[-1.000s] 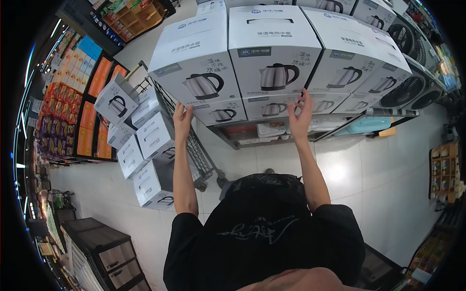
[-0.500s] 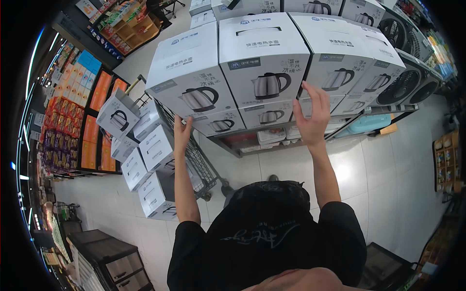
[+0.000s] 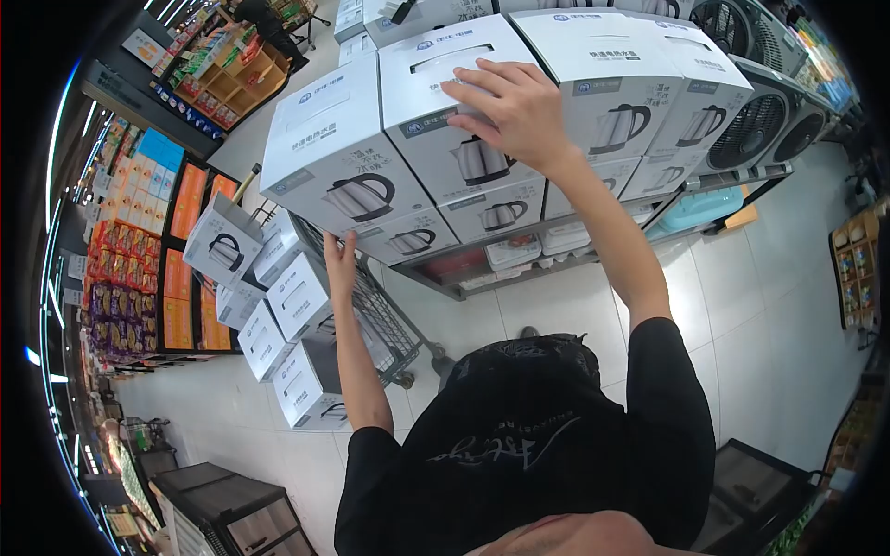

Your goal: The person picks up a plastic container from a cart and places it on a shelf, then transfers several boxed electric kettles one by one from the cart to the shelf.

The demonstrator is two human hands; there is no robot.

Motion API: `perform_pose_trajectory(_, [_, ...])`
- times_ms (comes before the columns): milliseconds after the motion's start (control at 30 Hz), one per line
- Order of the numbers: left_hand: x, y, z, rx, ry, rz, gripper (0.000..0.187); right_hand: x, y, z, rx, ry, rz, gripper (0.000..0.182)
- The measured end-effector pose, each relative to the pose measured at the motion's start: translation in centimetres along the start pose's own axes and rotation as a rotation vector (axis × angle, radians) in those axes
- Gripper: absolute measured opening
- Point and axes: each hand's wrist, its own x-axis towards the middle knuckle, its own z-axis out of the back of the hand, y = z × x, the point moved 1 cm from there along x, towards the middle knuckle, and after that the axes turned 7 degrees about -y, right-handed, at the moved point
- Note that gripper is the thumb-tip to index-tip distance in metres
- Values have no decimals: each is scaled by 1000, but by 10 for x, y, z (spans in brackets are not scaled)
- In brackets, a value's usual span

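Note:
White electric kettle boxes stand two layers high on a display. My right hand (image 3: 514, 111) is over the top front edge of the middle upper kettle box (image 3: 422, 153), fingers stretched out and thumb lower at its front; whether it presses on the cardboard is hard to tell. To the left is another upper kettle box (image 3: 320, 153). At that box's lower front corner, beside the lower kettle box (image 3: 403, 239), my left hand (image 3: 340, 264) points upward with its fingers extended, touching the edge. Part of the middle box's kettle picture is hidden by my right hand.
A shopping cart (image 3: 385, 324) piled with kettle boxes (image 3: 301, 296) stands close on my left. Black fans (image 3: 756, 139) sit right of the stack. Below is a shelf with a light-blue tub (image 3: 700, 222). Snack shelves (image 3: 120, 278) line the left; a person (image 3: 264, 28) is far back.
My right hand has moved up and left from the front of the stack to the top of the middle box. My left hand stays near the lower left corner. The view has shifted slightly.

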Motion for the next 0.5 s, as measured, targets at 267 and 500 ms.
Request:
perform_pose_trajectory(267, [2, 5, 0, 55, -21, 14, 40, -3, 2, -3, -27, -27, -12, 34])
perform_pose_trajectory(500, [0, 2, -1, 96, -33, 11, 40, -3, 3, 8, 0, 70, -43, 41])
